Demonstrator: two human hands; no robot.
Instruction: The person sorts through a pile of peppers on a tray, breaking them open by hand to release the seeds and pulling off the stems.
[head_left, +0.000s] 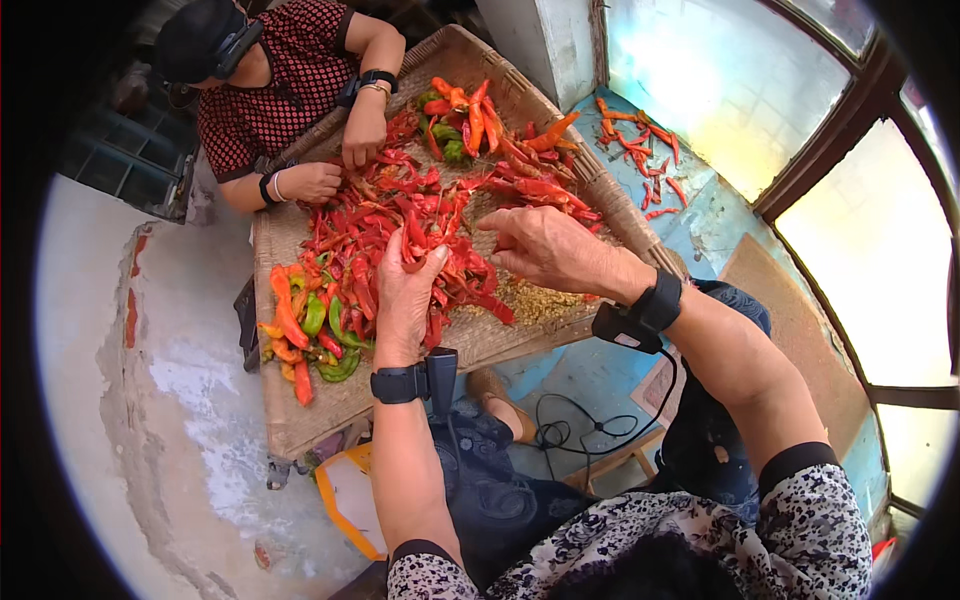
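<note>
My left hand (402, 300) reaches over the near side of a wide woven tray (400, 385) with thumb and fingers closed on a red chili pepper (412, 240). A heap of red chili peppers (345, 215) lies around and beyond it. To the right, my right hand (550, 245) hovers above the tray, its fingers curled together. Whether something small is between those fingertips I cannot make out. Below that hand, pale yellow chili seeds (540, 302) are spread on the weave.
Green and orange peppers (315, 320) lie at the tray's left corner, more orange ones (480, 115) at the far end. Across from me a co-worker's hands (310, 182) touch the heap. Loose red peppers (640, 150) lie by the window. Black cable (570, 435) coils below.
</note>
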